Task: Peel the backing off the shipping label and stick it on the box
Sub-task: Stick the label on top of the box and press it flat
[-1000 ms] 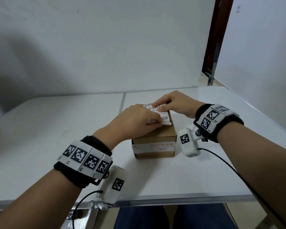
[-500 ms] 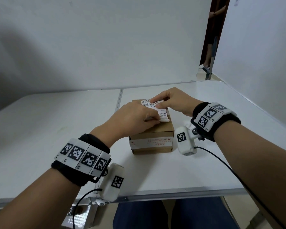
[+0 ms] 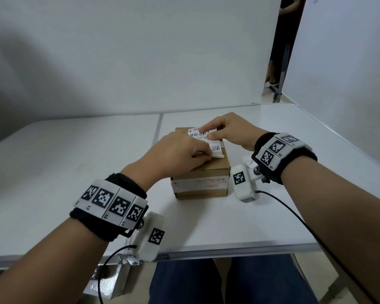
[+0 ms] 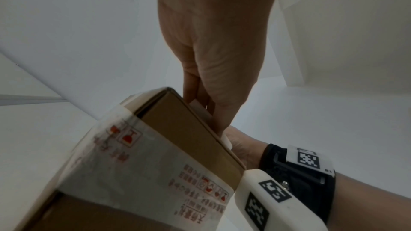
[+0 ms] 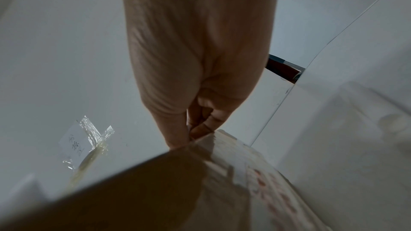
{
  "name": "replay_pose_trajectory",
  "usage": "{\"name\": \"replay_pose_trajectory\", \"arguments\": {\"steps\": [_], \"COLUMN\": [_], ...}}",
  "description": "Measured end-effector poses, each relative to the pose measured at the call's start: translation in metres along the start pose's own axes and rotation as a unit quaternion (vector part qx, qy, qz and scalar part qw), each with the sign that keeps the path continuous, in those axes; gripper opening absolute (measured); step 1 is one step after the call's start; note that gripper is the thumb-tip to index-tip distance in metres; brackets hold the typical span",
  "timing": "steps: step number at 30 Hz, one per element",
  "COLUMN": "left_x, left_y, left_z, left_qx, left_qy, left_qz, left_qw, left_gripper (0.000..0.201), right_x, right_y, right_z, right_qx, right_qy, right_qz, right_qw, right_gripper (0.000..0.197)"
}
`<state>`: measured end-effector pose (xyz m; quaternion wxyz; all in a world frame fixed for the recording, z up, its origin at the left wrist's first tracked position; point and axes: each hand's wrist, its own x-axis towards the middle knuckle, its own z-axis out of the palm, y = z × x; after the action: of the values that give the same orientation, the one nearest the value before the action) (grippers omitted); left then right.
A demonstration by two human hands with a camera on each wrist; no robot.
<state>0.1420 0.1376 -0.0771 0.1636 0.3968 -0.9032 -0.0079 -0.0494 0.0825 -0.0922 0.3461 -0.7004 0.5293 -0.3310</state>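
A small brown cardboard box (image 3: 201, 178) stands on the white table (image 3: 75, 172), with printed tape across its front. The white shipping label (image 3: 216, 148), with a barcode and a QR code, lies on the box top. My left hand (image 3: 180, 154) pinches the label's near end, where white paper (image 3: 220, 156) curls up off the box; I cannot tell label from backing there. My right hand (image 3: 228, 130) holds the far end between forefinger and thumb, over the barcode. The left wrist view shows a white strip (image 4: 227, 140) along the box's top edge (image 4: 191, 129). In the right wrist view the thumb (image 5: 175, 138) meets the box edge (image 5: 155, 173).
The table has a seam (image 3: 157, 132) left of the box and a front edge (image 3: 228, 249) close to my lap. A taped paper note (image 5: 77, 143) lies on the table beyond the box. A person stands in the doorway (image 3: 281, 51) at the back right.
Both hands keep their hold on the label. My right forefinger now reaches further left across the barcode. The head view has shifted a little; the box has not moved.
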Motion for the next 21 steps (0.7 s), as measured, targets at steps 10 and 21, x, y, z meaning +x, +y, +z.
{"name": "replay_pose_trajectory", "arguments": {"steps": [10, 21], "left_x": [-0.002, 0.019], "left_y": [0.003, -0.008], "left_z": [0.003, -0.009], "left_qx": [0.022, -0.066], "left_qy": [-0.003, -0.098], "left_qz": [0.016, -0.017], "left_qw": [1.0, 0.993], "left_gripper": [0.02, 0.025], "right_x": [0.001, 0.001], "right_y": [0.006, 0.005], "right_z": [0.001, 0.002], "right_qx": [0.003, -0.005], "right_qy": [-0.002, -0.003], "right_qz": [0.001, -0.033], "right_qw": [1.0, 0.999], "right_gripper": [0.025, 0.023]}}
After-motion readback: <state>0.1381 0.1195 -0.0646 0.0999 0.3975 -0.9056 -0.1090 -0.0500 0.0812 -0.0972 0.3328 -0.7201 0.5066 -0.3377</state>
